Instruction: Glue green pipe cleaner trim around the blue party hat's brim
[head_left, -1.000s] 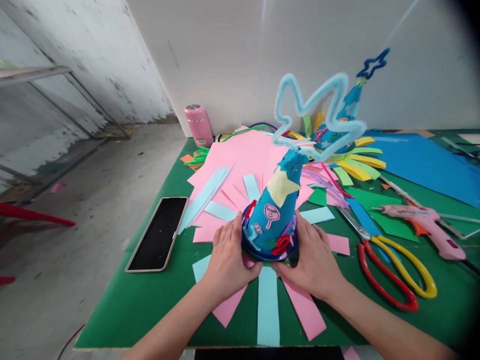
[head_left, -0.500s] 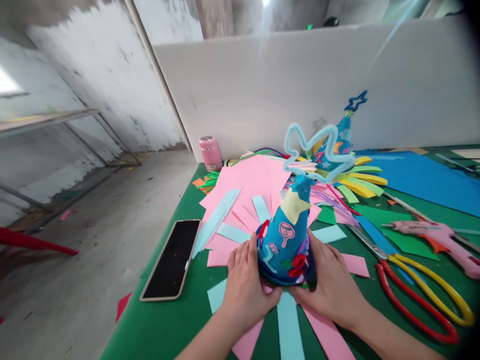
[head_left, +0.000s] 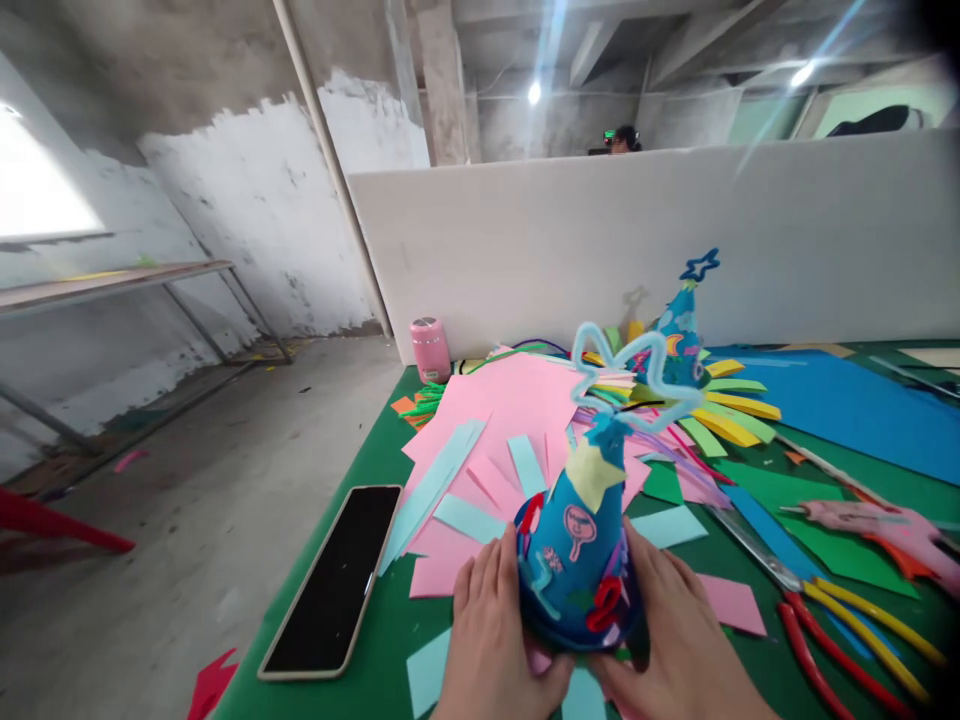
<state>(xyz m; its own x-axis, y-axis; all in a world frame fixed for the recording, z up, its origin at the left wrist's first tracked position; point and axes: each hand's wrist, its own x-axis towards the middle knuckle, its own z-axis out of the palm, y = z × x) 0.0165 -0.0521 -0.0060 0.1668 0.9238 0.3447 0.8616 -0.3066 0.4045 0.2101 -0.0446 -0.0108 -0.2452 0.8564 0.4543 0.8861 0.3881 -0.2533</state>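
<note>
A blue cone-shaped party hat (head_left: 574, 560) stands between my hands, low over the table. It carries a pale yellow star, a pink lollipop sticker and red pipe-cleaner shapes, and a light blue pipe-cleaner star (head_left: 660, 375) tops it. My left hand (head_left: 491, 625) grips the hat's left side, thumb at the lower rim. Around the right side curves my right hand (head_left: 671, 625), its thumb also near the bottom rim. Pink and light blue paper strips (head_left: 469, 520) fan out around and beneath the hat; some are hidden by my hands.
Left of the hat lies a phone (head_left: 334, 580). To the right are scissors (head_left: 806, 590) and a pink glue gun (head_left: 877, 530). A second blue hat (head_left: 679, 345) stands behind, near the white partition (head_left: 495, 250). A pink can (head_left: 430, 350) is at the back left corner.
The camera view has tilted up, so the table sits lower in the picture and a person's head shows beyond the partition. My hands stay around the hat.
</note>
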